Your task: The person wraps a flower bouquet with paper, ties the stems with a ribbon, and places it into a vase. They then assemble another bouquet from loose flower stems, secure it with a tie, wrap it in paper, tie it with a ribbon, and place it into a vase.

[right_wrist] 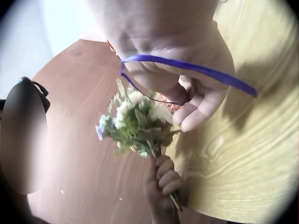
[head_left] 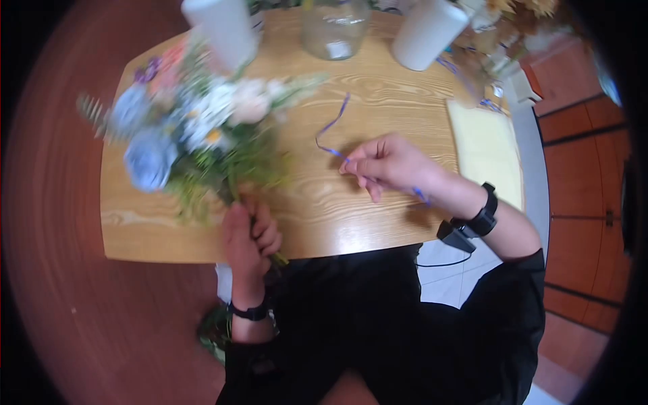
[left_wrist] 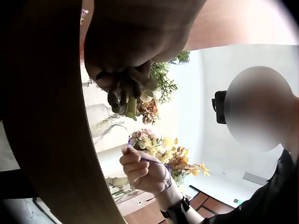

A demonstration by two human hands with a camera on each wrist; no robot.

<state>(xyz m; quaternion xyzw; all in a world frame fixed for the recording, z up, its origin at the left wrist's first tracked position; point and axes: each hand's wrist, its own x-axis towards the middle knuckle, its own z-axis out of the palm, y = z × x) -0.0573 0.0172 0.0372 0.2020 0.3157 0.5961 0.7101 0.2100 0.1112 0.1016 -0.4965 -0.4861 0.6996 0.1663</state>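
My left hand [head_left: 248, 233] grips the stems of a bouquet [head_left: 209, 128] near the table's front edge. Blue, white, pale pink and coral flowers with green leaves fan out above the fist, and cut stem ends [right_wrist: 175, 201] poke out below it. To the right, my right hand [head_left: 391, 165] pinches a thin purple ribbon [head_left: 326, 147] between thumb and fingertips, over the tabletop. One end of the ribbon trails up and left in the head view; in the right wrist view the rest of it crosses the palm. Ribbon and bouquet are apart.
Along the back of the wooden table [head_left: 378, 229] stand a glass jar [head_left: 334, 30] and two white cylinders, one left [head_left: 226, 34] and one right [head_left: 428, 37]. A pale yellow cloth [head_left: 482, 145] lies at the right edge. Yellow-orange flowers [left_wrist: 180, 161] stand at the back right.
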